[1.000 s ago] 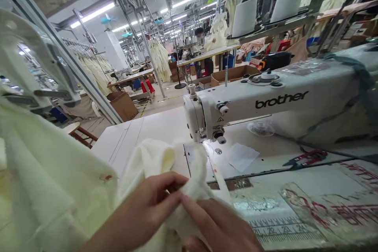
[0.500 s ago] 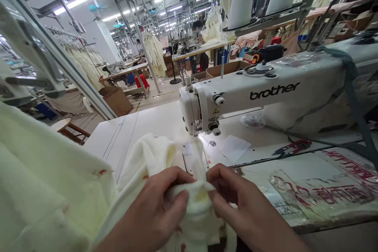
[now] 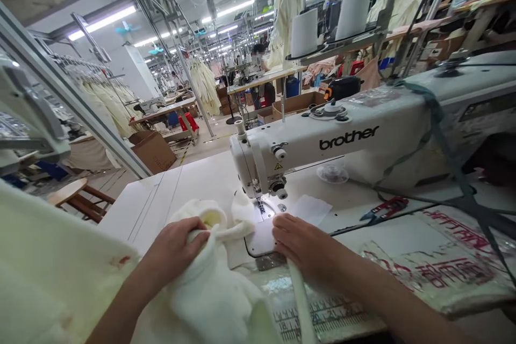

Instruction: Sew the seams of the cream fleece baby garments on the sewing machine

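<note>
Okay, so your left hand (image 3: 181,242) has a firm pinch on the cream garment (image 3: 213,279): the thumb lies over the cloth near its rolled opening, fingers tucked in behind, hardly any gap in that grip. The garment is bunched up in front of you at the near edge of the tabletop (image 3: 161,193), and a fold of it reaches over to just beside the presser foot (image 3: 261,205) on the sewing machine (image 3: 322,140). Can't tell if any of it actually sits under the foot.

Your right hand (image 3: 296,239) is curled in with the fingers bunched together, tips at the right side of the needle plate (image 3: 260,244). A cream strip (image 3: 299,301) comes out from under that hand and runs down over the ruler (image 3: 330,314). Your knuckles cover its top end, so I can't say how tight that grip is or whether it's pinching the strip at all. Also can't tell if the strip belongs to the garment.

The bottom of the garment is cut off by the frame, and so is the big pale cloth (image 3: 52,269) on your left. Your left fingertips are buried in fabric. The needle itself is too small to make out in the lamp glare.
</note>
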Demonstrator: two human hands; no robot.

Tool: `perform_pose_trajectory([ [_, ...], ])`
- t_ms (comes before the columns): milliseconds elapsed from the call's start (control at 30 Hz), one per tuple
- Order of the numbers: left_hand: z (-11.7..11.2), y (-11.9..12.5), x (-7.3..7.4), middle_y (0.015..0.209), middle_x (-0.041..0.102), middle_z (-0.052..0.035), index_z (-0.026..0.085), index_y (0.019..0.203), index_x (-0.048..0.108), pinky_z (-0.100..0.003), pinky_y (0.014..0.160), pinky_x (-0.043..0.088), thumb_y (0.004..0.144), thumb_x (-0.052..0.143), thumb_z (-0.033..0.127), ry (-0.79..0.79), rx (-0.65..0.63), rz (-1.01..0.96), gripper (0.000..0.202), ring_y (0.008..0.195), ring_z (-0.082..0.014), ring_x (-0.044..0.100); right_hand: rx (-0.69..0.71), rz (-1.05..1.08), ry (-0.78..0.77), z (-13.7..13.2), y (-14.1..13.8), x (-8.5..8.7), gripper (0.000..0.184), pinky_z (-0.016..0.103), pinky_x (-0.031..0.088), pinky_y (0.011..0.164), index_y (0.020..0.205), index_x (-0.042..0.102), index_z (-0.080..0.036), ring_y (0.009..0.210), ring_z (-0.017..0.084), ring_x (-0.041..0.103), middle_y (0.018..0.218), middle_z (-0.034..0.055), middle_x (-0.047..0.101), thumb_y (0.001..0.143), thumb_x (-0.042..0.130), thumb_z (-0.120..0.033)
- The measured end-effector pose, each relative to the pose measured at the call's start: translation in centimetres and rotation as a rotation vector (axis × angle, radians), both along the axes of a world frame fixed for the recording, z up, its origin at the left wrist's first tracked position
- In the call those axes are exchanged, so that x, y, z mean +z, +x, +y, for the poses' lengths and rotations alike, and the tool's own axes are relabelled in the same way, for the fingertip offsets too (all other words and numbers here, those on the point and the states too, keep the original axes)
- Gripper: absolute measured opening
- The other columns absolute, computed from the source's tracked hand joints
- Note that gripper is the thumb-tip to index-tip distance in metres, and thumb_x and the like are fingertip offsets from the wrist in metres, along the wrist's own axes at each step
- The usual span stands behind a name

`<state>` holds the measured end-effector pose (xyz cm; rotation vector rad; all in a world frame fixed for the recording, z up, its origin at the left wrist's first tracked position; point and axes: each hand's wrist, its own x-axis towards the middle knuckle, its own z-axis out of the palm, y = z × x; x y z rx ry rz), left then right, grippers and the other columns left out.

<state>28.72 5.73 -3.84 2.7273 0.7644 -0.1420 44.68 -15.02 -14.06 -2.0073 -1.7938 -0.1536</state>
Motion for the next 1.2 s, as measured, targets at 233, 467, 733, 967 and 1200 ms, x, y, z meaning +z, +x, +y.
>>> perform_pose_trajectory([
  [233, 0.2, 6.8, -2.7, 0.094, 0.069, -0.0079, 0.018, 0.086, 0.065, -0.031, 0.075, 0.039, 0.083, 0.046, 0.027, 0.195, -0.041, -0.058, 0.021, 0.092, -0.0234, 0.060, -0.107, -0.113, 0.108, -4.4, 1.0, -1.4, 0.035, 0.035, 0.042, 0.062, 0.068, 0.050, -0.017, 0.068, 0.021, 0.047, 0.071, 0.0052, 0.050, 0.099, 0.032, -0.017],
  [467, 1.4, 11.2, -5.9, 0.093, 0.069, -0.0128, 0.014, 0.087, 0.067, -0.031, 0.076, 0.041, 0.081, 0.048, 0.026, 0.215, -0.076, -0.146, 0.023, 0.091, -0.0245, 0.060, -0.268, -0.123, 0.062, -4.1, 0.9, -1.1, 0.020, 0.038, 0.050, 0.079, 0.101, 0.053, -0.015, 0.092, 0.023, 0.054, 0.100, 0.0113, 0.056, 0.091, 0.037, -0.009],
  [733, 2.2, 10.1, -6.2, 0.071, 0.063, -0.0015, 0.017, 0.087, 0.066, -0.024, 0.068, 0.039, 0.081, 0.044, 0.025, 0.027, -0.241, -0.178, 0.024, 0.068, -0.0134, 0.054, -0.357, -0.183, -0.080, 1.9, 4.9, -0.5, 0.038, 0.045, 0.046, 0.088, 0.102, 0.060, -0.008, 0.123, 0.032, 0.039, 0.121, 0.0208, 0.052, 0.075, 0.039, 0.008],
  [967, 0.4, 7.8, -4.7, 0.059, 0.054, 0.0023, 0.020, 0.072, 0.066, -0.020, 0.052, 0.030, 0.070, 0.050, 0.024, -0.150, -0.378, -0.008, 0.017, 0.055, -0.0101, 0.044, -0.250, -0.153, -0.184, 2.1, 4.4, 0.9, 0.045, 0.028, 0.048, 0.072, 0.093, 0.067, -0.018, 0.089, 0.021, 0.054, 0.085, 0.0054, 0.059, 0.068, 0.045, 0.012],
  [1200, -3.7, 6.0, -3.6, 0.071, 0.063, 0.0019, 0.022, 0.086, 0.069, -0.019, 0.062, 0.037, 0.077, 0.052, 0.027, -0.382, -0.609, 0.014, 0.019, 0.064, -0.0093, 0.051, -0.330, -0.114, -0.251, -4.3, 0.7, 1.9, 0.030, 0.032, 0.045, 0.061, 0.056, 0.058, -0.016, 0.072, 0.023, 0.054, 0.070, 0.0071, 0.056, 0.053, 0.048, 0.012],
])
